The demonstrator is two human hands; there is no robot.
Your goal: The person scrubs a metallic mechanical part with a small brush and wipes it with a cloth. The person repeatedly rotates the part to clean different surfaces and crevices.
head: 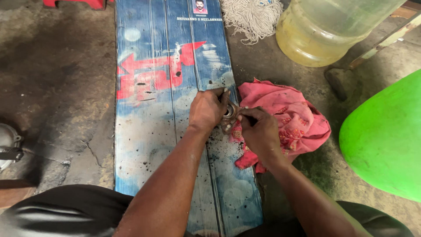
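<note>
Over blue sheeting (149, 131), both hands (232, 116) grip a bearing (229, 115), bore facing up.

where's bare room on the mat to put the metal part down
Free: the mat left of the left hand, and its upper stretch toward the white cord. Crowded: the right edge, where both hands hold the metal part by the right hand over the pink rag.

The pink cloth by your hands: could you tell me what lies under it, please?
The pink cloth lies partly on the blue printed sheet and partly on the concrete floor; anything beneath its folds is hidden.
</note>
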